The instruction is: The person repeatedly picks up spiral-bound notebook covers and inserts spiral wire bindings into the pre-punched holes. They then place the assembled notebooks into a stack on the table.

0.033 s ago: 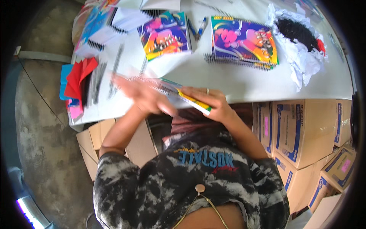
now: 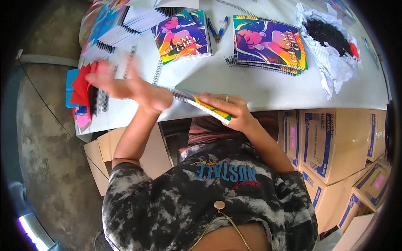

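My right hand (image 2: 235, 112) grips a spiral notebook (image 2: 209, 109) at its near right end, thumb below and fingers over its cover, at the table's front edge. The notebook is tilted, with a wire coil (image 2: 180, 96) along part of its edge. At the coil's left end is my left hand (image 2: 134, 88), open, its spread fingers smeared by motion; whether its heel touches the coil I cannot tell. Another wire coil (image 2: 157, 72) shows just beyond the left wrist. More loose coils (image 2: 100, 99) lie beside red folded material (image 2: 81, 88) at the left.
On the white table (image 2: 259, 94) are two stacks of colourful notebooks, left (image 2: 178, 39) and right (image 2: 268, 44), with blue-handled pliers (image 2: 217, 31) between them. Blue-covered notebooks (image 2: 98, 31) stand far left. Crumpled paper (image 2: 328, 69) holds black coils (image 2: 326, 37). Cardboard boxes (image 2: 335, 142) stand at right.
My left hand has swept left and slightly away from me, off the notebook's edge, its fingers spreading. My right hand and the notebook stay nearly in place.
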Action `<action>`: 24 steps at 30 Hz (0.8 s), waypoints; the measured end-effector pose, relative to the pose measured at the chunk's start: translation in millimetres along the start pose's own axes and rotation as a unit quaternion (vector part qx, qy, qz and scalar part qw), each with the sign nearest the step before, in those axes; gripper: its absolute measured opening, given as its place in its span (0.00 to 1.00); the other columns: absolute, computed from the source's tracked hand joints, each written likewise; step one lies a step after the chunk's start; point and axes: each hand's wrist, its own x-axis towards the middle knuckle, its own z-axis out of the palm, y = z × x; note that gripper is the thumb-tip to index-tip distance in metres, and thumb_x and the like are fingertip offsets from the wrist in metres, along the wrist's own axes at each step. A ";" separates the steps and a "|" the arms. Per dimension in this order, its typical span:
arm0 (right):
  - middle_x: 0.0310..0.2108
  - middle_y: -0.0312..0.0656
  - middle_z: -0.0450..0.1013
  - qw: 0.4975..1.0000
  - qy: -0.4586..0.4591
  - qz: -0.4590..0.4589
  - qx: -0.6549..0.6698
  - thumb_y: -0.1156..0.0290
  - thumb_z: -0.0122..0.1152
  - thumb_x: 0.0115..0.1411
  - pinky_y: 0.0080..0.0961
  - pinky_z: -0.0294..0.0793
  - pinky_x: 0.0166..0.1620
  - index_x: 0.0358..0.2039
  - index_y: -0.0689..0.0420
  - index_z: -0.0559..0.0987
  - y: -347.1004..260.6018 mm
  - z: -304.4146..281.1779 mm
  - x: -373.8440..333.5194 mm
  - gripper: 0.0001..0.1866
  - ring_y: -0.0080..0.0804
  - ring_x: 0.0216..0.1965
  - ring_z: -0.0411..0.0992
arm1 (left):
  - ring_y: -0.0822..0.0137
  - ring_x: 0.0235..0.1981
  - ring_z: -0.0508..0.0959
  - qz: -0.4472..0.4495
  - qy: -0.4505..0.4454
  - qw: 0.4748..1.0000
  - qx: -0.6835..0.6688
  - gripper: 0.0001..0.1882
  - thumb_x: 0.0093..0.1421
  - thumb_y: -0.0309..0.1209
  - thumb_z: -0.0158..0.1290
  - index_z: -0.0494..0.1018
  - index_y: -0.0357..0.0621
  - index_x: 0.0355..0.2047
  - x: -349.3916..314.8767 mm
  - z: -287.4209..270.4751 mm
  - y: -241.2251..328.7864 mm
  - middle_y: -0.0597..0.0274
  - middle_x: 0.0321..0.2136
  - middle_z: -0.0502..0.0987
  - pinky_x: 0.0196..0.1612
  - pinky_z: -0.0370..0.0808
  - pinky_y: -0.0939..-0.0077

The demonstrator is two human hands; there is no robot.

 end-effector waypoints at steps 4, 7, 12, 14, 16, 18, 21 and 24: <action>0.42 0.46 0.74 0.998 0.054 0.028 -0.033 0.82 0.60 0.46 0.27 0.74 0.41 0.45 0.59 0.75 7.4 -2.2 -1.9 0.22 0.38 0.40 0.75 | 0.40 0.58 0.51 0.218 -0.274 0.936 -0.030 0.50 0.50 0.67 0.40 0.47 0.37 0.59 25.7 -37.7 67.6 0.42 0.57 0.55 0.60 0.36 0.42; 0.43 0.47 0.73 0.999 0.022 0.015 -0.018 0.88 0.52 0.45 0.28 0.73 0.43 0.46 0.62 0.73 -0.4 -5.6 6.3 0.24 0.39 0.41 0.74 | 0.38 0.58 0.50 0.406 -0.246 0.880 -0.011 0.53 0.49 0.68 0.41 0.48 0.30 0.57 68.8 -49.4 86.4 0.35 0.57 0.50 0.60 0.35 0.41; 0.44 0.46 0.72 0.999 0.013 0.016 -0.031 0.86 0.54 0.44 0.28 0.73 0.44 0.47 0.60 0.73 -1.0 8.8 4.8 0.25 0.40 0.42 0.73 | 0.36 0.61 0.42 0.244 -0.241 0.936 0.083 0.60 0.46 0.74 0.31 0.46 0.25 0.58 82.6 -32.7 89.4 0.33 0.60 0.40 0.59 0.35 0.40; 0.44 0.41 0.73 0.996 0.079 0.053 0.003 0.84 0.56 0.43 0.28 0.74 0.41 0.48 0.55 0.73 0.8 10.5 0.3 0.27 0.39 0.41 0.74 | 0.36 0.56 0.53 0.253 -0.308 0.913 -0.092 0.50 0.47 0.69 0.41 0.54 0.40 0.57 27.6 -47.2 79.9 0.29 0.54 0.52 0.55 0.44 0.37; 0.43 0.42 0.73 0.997 0.058 0.007 -0.043 0.84 0.57 0.42 0.28 0.75 0.39 0.47 0.56 0.73 1.7 7.8 2.9 0.27 0.39 0.40 0.74 | 0.41 0.56 0.55 0.315 -0.278 0.904 -0.085 0.49 0.48 0.68 0.41 0.53 0.38 0.57 38.9 -52.8 89.7 0.29 0.52 0.56 0.56 0.48 0.41; 0.43 0.41 0.73 0.998 0.039 0.021 -0.055 0.83 0.58 0.42 0.29 0.75 0.39 0.47 0.55 0.73 -0.9 15.2 -1.1 0.27 0.39 0.39 0.74 | 0.40 0.56 0.55 0.260 -0.255 0.931 -0.032 0.51 0.48 0.68 0.41 0.52 0.34 0.57 51.7 -50.7 101.5 0.32 0.53 0.56 0.57 0.48 0.43; 0.44 0.41 0.73 0.998 0.038 0.042 -0.033 0.79 0.59 0.44 0.29 0.74 0.40 0.48 0.57 0.73 -1.4 12.7 1.6 0.26 0.38 0.39 0.74 | 0.37 0.57 0.51 0.161 -0.338 0.924 -0.077 0.54 0.43 0.70 0.45 0.55 0.34 0.55 35.9 -38.1 98.3 0.36 0.56 0.52 0.57 0.45 0.38; 0.44 0.45 0.73 0.998 0.047 -0.017 -0.023 0.76 0.61 0.45 0.29 0.74 0.41 0.50 0.55 0.71 4.8 3.8 10.3 0.27 0.40 0.40 0.74 | 0.40 0.59 0.50 0.322 -0.305 0.886 -0.136 0.47 0.43 0.69 0.46 0.60 0.49 0.55 17.1 -49.3 97.9 0.41 0.56 0.55 0.57 0.41 0.37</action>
